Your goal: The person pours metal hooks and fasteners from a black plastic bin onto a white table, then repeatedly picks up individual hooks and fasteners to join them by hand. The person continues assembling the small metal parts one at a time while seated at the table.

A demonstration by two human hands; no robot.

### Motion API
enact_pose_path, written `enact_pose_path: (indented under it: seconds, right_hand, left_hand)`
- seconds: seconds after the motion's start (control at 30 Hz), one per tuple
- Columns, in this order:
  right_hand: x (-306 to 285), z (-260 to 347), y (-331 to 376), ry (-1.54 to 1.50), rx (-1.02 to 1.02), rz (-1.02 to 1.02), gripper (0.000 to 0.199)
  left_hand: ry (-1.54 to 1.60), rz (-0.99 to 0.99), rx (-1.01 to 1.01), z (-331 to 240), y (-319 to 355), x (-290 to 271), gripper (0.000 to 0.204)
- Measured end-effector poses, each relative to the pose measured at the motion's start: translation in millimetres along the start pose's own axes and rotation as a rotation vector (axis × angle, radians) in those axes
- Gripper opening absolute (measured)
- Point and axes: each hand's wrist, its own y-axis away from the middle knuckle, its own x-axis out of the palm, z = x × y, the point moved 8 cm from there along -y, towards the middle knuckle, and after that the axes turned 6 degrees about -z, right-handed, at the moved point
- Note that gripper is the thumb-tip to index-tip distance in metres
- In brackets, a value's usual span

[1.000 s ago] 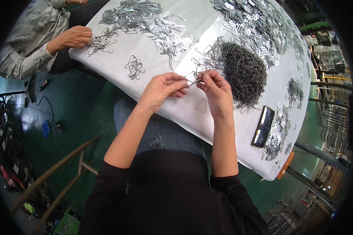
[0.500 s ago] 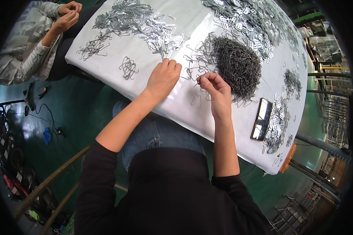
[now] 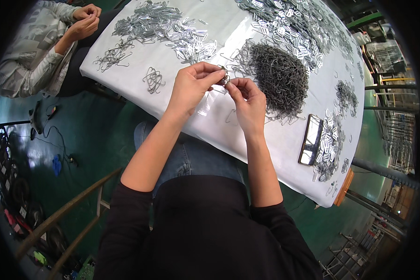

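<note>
My left hand (image 3: pixel 190 89) and my right hand (image 3: pixel 250 105) meet above the white-covered table (image 3: pixel 172 100), fingertips almost touching. Each one is closed in a pinch. Between the fingertips shows a small dark metal piece (image 3: pixel 225 78); its exact shape is mostly covered by the fingers. Just right of my hands rises a dense heap of dark bent-wire hooks (image 3: pixel 282 81). Beyond my left hand spreads a pile of small flat slotted metal pieces (image 3: pixel 191 44). A faint bent wire (image 3: pixel 231 116) lies on the table by my right wrist.
Small clusters of wire hooks (image 3: pixel 153 80) lie at the left. More slotted pieces (image 3: pixel 294 30) cover the far right. A phone (image 3: pixel 311 140) rests beside another pile (image 3: pixel 329 144) near the right edge. At the left table side, another person (image 3: pixel 37 60) sits with hands together.
My left hand has left the edge of the slotted-piece pile and come right to my right hand. The right hand has shifted slightly left and away from me, still pinching.
</note>
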Motion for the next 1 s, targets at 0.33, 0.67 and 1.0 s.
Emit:
enact_pose_path:
  seconds: [0.33, 0.67, 1.0]
  right_hand:
    - [6.1, 31.7, 3.2, 0.172, -0.307, -0.115, 0.010]
    - [-16.1, 1.3, 5.7, 0.651, -0.066, 0.016, 0.017]
    - [19.5, -30.4, 22.6, 1.125, -0.172, 0.136, 0.017]
  left_hand:
    - [0.007, -0.088, 0.062, -14.5, 5.4, -3.0, 0.019]
    - [-0.179, -0.271, 0.371, -17.4, 0.5, -27.3, 0.011]
    - [-0.174, -0.322, 0.341, -10.0, 7.8, -56.8, 0.012]
